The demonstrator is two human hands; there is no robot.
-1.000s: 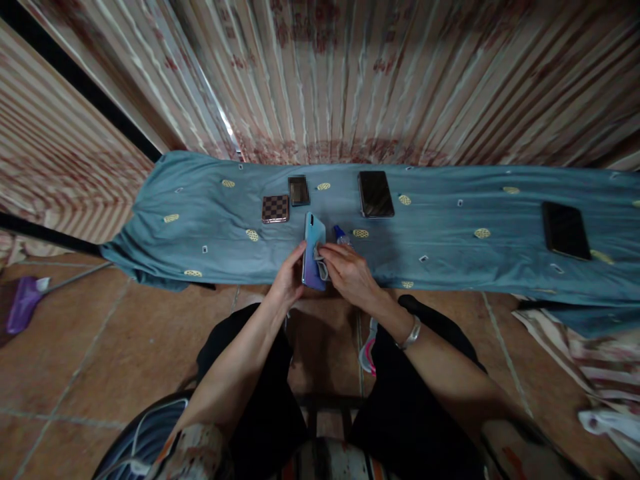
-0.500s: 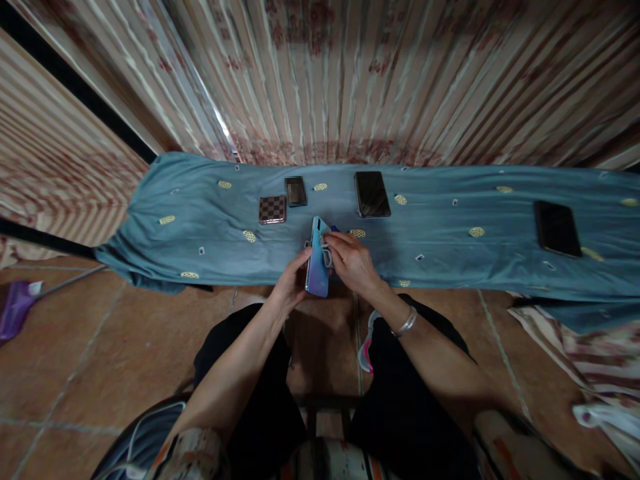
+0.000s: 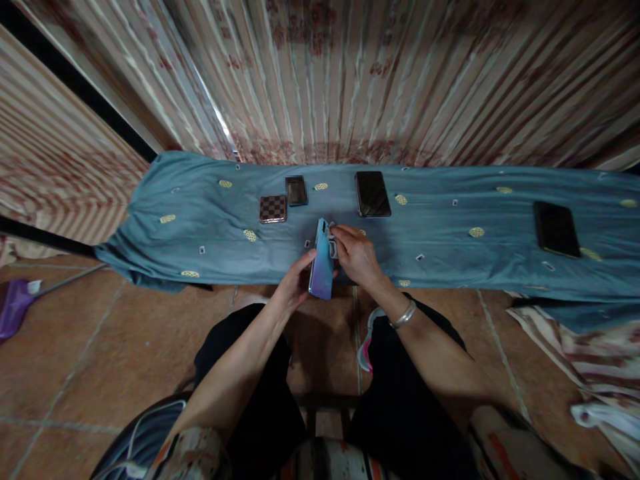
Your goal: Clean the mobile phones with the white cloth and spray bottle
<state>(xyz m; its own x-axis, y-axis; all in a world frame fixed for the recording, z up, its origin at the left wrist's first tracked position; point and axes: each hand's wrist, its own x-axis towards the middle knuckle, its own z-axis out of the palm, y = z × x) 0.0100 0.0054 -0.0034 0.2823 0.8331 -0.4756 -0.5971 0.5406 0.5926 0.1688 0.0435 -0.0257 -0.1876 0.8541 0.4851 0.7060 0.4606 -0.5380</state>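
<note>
I see my left hand (image 3: 295, 283) wrapped around the lower edge of a slim phone with a glossy blue-to-violet back (image 3: 321, 261), holding it tilted up on its long side over the near edge of the table draped in teal cloth with small yellow motifs (image 3: 200, 227). My right hand (image 3: 356, 253) is closed on a small crumpled grey-white wiping cloth (image 3: 332, 248), pressing it against the phone's upper right edge; a silver bangle (image 3: 403, 315) sits on that wrist.

Farther back on the cloth I can make out a small square case with a brown checkered pattern (image 3: 273, 209), and just beside it, to the right, a small dark rectangular device (image 3: 296, 191). A black phone lying flat with its dark screen up (image 3: 373, 194) rests right of the centre, well apart from another black phone lying flat (image 3: 555, 229) far out to the right.

Behind the table hangs a pleated cream curtain with red print (image 3: 375, 80). Below, I see my black-trousered knees above a brown tiled floor (image 3: 100, 347), with a purple object (image 3: 13, 310) at the far left edge
</note>
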